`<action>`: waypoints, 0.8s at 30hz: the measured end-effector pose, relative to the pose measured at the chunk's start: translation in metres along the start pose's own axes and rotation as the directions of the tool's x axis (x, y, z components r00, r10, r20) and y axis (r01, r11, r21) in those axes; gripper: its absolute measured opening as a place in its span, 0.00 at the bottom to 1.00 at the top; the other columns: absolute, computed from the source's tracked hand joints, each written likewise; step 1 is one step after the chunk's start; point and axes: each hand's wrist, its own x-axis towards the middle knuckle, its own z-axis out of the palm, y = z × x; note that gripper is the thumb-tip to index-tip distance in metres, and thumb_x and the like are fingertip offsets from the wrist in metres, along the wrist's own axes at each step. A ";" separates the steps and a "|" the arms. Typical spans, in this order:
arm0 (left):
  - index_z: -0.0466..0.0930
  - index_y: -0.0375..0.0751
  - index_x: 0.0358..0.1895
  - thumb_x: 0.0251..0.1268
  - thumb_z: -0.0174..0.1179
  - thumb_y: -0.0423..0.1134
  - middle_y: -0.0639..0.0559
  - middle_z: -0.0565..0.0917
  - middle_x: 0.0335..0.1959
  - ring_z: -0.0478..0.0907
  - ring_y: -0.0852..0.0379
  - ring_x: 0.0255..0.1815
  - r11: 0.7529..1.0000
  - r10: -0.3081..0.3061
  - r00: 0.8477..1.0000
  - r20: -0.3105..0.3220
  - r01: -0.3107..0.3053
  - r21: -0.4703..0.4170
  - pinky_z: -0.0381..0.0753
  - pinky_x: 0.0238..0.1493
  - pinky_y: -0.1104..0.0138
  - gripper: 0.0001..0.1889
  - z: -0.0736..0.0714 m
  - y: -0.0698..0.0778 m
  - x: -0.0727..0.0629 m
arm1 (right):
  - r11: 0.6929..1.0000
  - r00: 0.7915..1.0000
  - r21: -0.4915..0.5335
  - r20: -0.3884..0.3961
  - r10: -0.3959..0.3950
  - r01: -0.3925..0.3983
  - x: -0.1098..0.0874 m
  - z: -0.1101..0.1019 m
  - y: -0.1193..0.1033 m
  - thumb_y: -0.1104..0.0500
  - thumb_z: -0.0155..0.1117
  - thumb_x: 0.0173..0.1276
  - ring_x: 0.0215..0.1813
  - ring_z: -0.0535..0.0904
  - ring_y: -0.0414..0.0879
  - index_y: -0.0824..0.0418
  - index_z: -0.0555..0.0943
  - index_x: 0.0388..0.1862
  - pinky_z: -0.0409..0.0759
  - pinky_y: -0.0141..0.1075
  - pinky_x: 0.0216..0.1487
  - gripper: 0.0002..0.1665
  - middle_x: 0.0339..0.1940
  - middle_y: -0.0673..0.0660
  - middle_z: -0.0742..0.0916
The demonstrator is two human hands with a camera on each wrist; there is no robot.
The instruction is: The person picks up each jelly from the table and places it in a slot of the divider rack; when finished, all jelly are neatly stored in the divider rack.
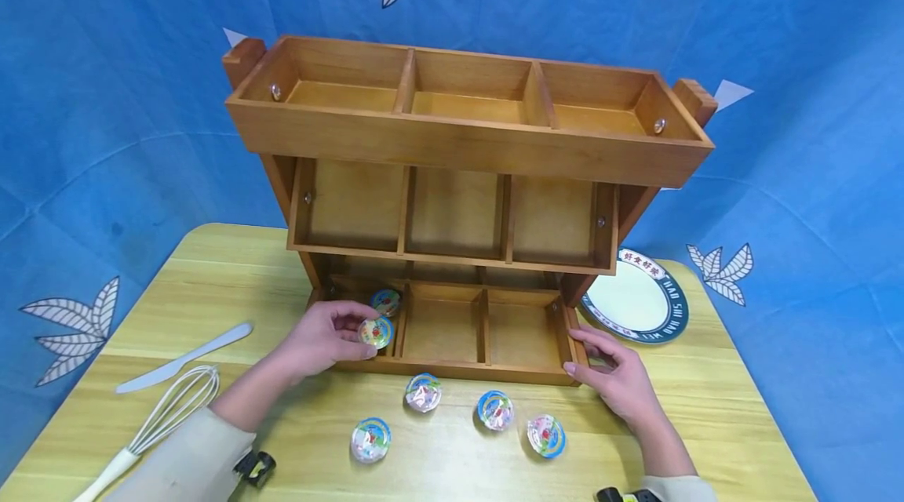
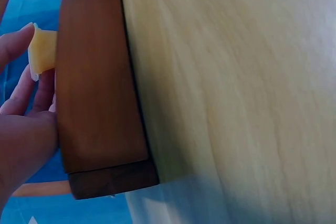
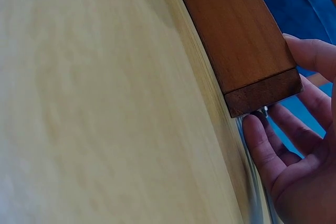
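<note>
A three-tier wooden storage box (image 1: 445,370) stands on the table, its trays stepped one above another. Between thumb and fingers, my left hand (image 1: 326,339) pinches a small jelly cup (image 1: 376,332) over the bottom tray's left compartment. Its yellow filling shows in the left wrist view, partly behind the box wall. Just behind it, a second jelly cup (image 1: 385,302) lies in that compartment. My right hand (image 1: 616,373) grips the bottom tray's front right corner, thumb and fingers bent about it. Several jelly cups lie in front, including one pink cup (image 1: 423,393) and another (image 1: 370,440).
On the left lie a white knife (image 1: 185,358) and a whisk (image 1: 165,420). A green-rimmed plate (image 1: 639,296) is on the right, behind my right hand. The upper tray (image 1: 466,143) overhangs the lower ones. A blue cloth (image 1: 106,94) hangs behind the table.
</note>
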 end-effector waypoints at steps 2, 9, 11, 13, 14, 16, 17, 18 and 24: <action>0.81 0.29 0.53 0.49 0.76 0.28 0.42 0.82 0.38 0.79 0.48 0.38 1.000 -0.005 1.000 0.002 0.005 0.027 0.83 0.37 0.65 0.25 0.000 -0.002 0.003 | 1.000 1.000 0.001 0.000 0.003 -0.003 0.000 0.000 -0.001 0.63 0.76 0.61 0.60 0.75 0.58 0.64 0.80 0.62 0.79 0.30 0.52 0.30 0.68 0.65 0.75; 0.82 0.30 0.52 0.47 0.77 0.28 0.43 0.82 0.36 0.78 0.50 0.37 0.997 -0.015 1.000 0.013 0.014 0.080 0.82 0.36 0.65 0.24 -0.002 -0.009 0.011 | 1.000 1.000 0.005 -0.003 0.010 -0.010 0.000 0.001 -0.003 0.63 0.76 0.60 0.60 0.75 0.59 0.65 0.80 0.62 0.79 0.30 0.52 0.30 0.68 0.65 0.75; 0.82 0.30 0.52 0.48 0.76 0.28 0.43 0.82 0.36 0.78 0.50 0.38 0.996 -0.031 0.999 0.024 0.029 0.079 0.83 0.36 0.64 0.24 -0.003 -0.010 0.012 | 1.000 1.000 0.006 -0.004 0.012 -0.012 -0.001 0.001 -0.003 0.63 0.77 0.60 0.60 0.75 0.59 0.65 0.80 0.62 0.79 0.30 0.52 0.30 0.68 0.65 0.75; 0.82 0.29 0.53 0.49 0.76 0.28 0.43 0.82 0.37 0.78 0.49 0.39 0.996 -0.053 0.998 0.033 0.051 0.075 0.83 0.37 0.64 0.24 -0.004 -0.011 0.014 | 1.000 1.000 0.007 -0.003 0.012 -0.012 -0.001 0.001 -0.003 0.63 0.76 0.60 0.61 0.75 0.59 0.65 0.80 0.62 0.79 0.30 0.52 0.30 0.68 0.65 0.75; 0.81 0.29 0.53 0.49 0.76 0.28 0.43 0.82 0.38 0.79 0.49 0.40 0.995 -0.061 0.997 0.037 0.058 0.076 0.83 0.37 0.63 0.24 -0.005 -0.012 0.015 | 1.000 1.000 0.006 -0.002 0.011 -0.011 -0.001 0.001 -0.003 0.63 0.76 0.60 0.61 0.75 0.60 0.65 0.80 0.62 0.79 0.30 0.52 0.30 0.68 0.65 0.75; 0.81 0.29 0.54 0.50 0.75 0.28 0.43 0.83 0.38 0.79 0.49 0.41 0.994 -0.084 0.996 0.039 0.081 0.075 0.84 0.38 0.62 0.24 -0.005 -0.012 0.016 | 1.000 1.000 0.007 -0.002 0.010 -0.010 -0.001 0.001 -0.003 0.63 0.76 0.60 0.61 0.75 0.60 0.65 0.80 0.62 0.79 0.29 0.52 0.30 0.68 0.65 0.75; 0.81 0.30 0.53 0.49 0.75 0.27 0.44 0.83 0.38 0.79 0.49 0.41 0.993 -0.095 0.995 0.037 0.092 0.079 0.84 0.38 0.62 0.24 -0.005 -0.012 0.017 | 1.000 1.000 0.008 -0.001 0.009 -0.009 -0.001 0.001 -0.003 0.63 0.76 0.60 0.61 0.75 0.60 0.65 0.80 0.62 0.79 0.29 0.51 0.30 0.68 0.65 0.75; 0.82 0.30 0.53 0.49 0.75 0.27 0.44 0.83 0.38 0.79 0.49 0.41 0.991 -0.107 0.994 0.035 0.103 0.083 0.84 0.38 0.62 0.24 -0.006 -0.012 0.017 | 1.000 1.000 0.008 -0.001 0.008 -0.008 -0.001 0.001 -0.003 0.63 0.76 0.60 0.60 0.75 0.60 0.65 0.80 0.62 0.79 0.29 0.51 0.30 0.68 0.65 0.75; 0.83 0.31 0.50 0.49 0.74 0.25 0.44 0.82 0.36 0.78 0.50 0.38 0.985 -0.152 0.988 0.031 0.149 0.086 0.84 0.36 0.62 0.22 -0.005 -0.010 0.020 | 1.000 1.000 0.003 -0.004 -0.003 0.003 -0.001 0.001 -0.003 0.64 0.76 0.60 0.59 0.75 0.60 0.65 0.80 0.61 0.79 0.30 0.51 0.29 0.67 0.65 0.76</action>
